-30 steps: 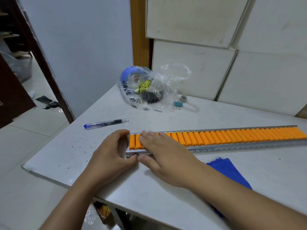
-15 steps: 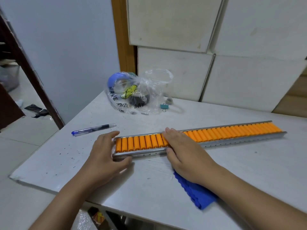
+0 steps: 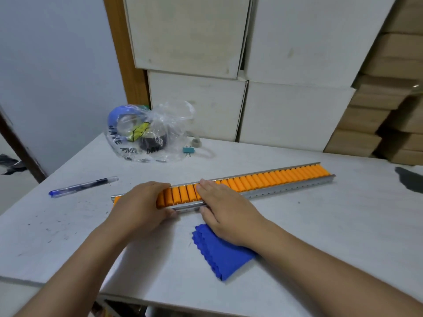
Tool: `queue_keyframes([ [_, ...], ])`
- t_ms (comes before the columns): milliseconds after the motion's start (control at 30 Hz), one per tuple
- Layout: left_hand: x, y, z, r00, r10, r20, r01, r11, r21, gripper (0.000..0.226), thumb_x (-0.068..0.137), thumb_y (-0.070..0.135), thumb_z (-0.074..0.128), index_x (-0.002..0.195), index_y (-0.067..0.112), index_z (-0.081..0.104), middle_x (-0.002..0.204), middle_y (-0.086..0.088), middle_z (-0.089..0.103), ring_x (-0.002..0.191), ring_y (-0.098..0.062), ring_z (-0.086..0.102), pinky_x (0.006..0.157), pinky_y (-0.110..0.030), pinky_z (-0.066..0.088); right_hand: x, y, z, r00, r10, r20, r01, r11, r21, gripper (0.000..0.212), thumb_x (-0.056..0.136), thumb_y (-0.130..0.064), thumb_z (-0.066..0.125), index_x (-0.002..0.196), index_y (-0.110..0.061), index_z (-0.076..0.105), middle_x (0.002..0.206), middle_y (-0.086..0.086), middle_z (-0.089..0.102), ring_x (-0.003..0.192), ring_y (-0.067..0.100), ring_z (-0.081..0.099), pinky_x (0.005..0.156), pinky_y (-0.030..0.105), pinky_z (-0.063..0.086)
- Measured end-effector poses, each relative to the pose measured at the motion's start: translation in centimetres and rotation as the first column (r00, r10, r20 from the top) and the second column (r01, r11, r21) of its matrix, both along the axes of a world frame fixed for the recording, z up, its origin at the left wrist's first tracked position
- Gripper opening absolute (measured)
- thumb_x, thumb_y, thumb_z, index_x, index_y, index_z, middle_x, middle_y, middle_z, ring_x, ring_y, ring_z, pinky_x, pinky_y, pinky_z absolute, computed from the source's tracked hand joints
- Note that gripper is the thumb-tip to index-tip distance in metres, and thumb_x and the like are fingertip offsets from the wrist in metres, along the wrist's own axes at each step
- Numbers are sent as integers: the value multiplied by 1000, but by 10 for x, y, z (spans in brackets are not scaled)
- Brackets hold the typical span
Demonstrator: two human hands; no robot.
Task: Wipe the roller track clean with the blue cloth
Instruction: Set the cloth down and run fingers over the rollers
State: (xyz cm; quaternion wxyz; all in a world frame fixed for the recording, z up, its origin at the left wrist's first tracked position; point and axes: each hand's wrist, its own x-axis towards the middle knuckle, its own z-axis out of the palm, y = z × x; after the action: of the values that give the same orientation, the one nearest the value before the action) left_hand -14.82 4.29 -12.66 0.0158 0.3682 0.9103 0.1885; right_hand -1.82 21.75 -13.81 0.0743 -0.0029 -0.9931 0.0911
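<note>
A long metal roller track [image 3: 274, 180] with orange rollers lies across the white table, running from left to right and slightly away. My left hand [image 3: 142, 208] clasps it near the left end, thumb on the near rail and fingers over the rollers. A little to the right, my right hand [image 3: 225, 210] grips the track the same way. The folded blue cloth [image 3: 223, 253] lies flat on the table just under my right wrist, held by neither hand.
A clear plastic bag [image 3: 146, 133] with tape rolls sits at the back left, a small teal binder clip [image 3: 188, 149] beside it. A blue pen [image 3: 83, 186] lies left of the track. White and brown boxes [image 3: 286, 110] stack behind the table. A dark object [image 3: 409, 179] rests at the right edge.
Both hands slid rightward along the track, and the track now sticks out past my left hand. The view shifted right, showing more of the blue cloth.
</note>
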Motion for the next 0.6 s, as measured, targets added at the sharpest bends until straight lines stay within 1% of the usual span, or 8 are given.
queue_keyframes([
  [33, 0, 1, 0, 1000, 10, -18, -10, 1000, -11, 61, 68, 51, 73, 123, 32, 54, 119, 7, 61, 106, -18, 54, 78, -32, 41, 5, 9, 0, 1000, -27, -5, 27, 1000, 4, 56, 98, -35, 32, 150, -15, 19, 159, 3, 17, 146, 15, 12, 114, 25, 2],
  [167, 6, 4, 2, 998, 37, -57, -38, 999, -24, 61, 73, 48, 71, 129, 32, 50, 125, 8, 59, 114, -19, 52, 82, -32, 41, 26, 50, -1, 984, -178, -15, 178, 984, 8, 56, 98, -38, 31, 149, -19, 21, 158, 1, 21, 144, 14, 18, 116, 28, 9],
  [267, 9, 6, 5, 997, 25, -72, -28, 999, -39, 51, 75, 45, 70, 121, 31, 52, 118, 7, 59, 107, -19, 52, 75, -32, 39, 42, 79, -2, 956, -292, -24, 293, 956, 6, 55, 98, -39, 31, 148, -19, 23, 157, 2, 23, 144, 15, 20, 116, 31, 15],
  [367, 10, 8, 7, 998, 33, -55, -36, 998, -59, 54, 75, 44, 70, 123, 30, 49, 116, 6, 58, 107, -19, 51, 75, -32, 37, 51, 97, -2, 916, -400, -28, 400, 916, -14, 53, 98, -37, 32, 147, -15, 27, 156, 6, 26, 143, 19, 23, 114, 31, 18],
  [433, 10, 8, 6, 998, 38, -47, -41, 997, -59, 58, 75, 44, 71, 126, 29, 48, 118, 5, 57, 108, -19, 50, 75, -32, 37, 48, 93, 2, 898, -438, -45, 436, 899, -39, 54, 98, -38, 30, 146, -13, 27, 156, 8, 25, 143, 20, 22, 115, 32, 17],
  [500, 10, 8, 5, 998, 42, -40, -44, 998, -49, 61, 75, 43, 71, 128, 28, 47, 119, 5, 57, 109, -20, 50, 77, -32, 38, 39, 73, 8, 917, -392, -73, 387, 919, -75, 56, 98, -39, 31, 148, -14, 24, 157, 5, 23, 144, 18, 19, 116, 32, 13],
  [533, 10, 8, 5, 998, 43, -38, -45, 998, -48, 61, 75, 43, 71, 129, 28, 47, 119, 5, 57, 110, -20, 50, 78, -33, 39, 33, 57, 11, 940, -332, -81, 324, 941, -94, 56, 98, -39, 33, 148, -15, 23, 157, 4, 23, 144, 18, 19, 116, 32, 12],
  [600, 10, 8, 4, 998, 42, -38, -44, 998, -47, 60, 74, 42, 72, 127, 28, 47, 117, 5, 58, 108, -20, 51, 78, -33, 39, 18, 23, 17, 984, -158, -83, 150, 984, -96, 56, 97, -39, 36, 147, -15, 25, 156, 5, 25, 143, 19, 21, 116, 33, 12],
])
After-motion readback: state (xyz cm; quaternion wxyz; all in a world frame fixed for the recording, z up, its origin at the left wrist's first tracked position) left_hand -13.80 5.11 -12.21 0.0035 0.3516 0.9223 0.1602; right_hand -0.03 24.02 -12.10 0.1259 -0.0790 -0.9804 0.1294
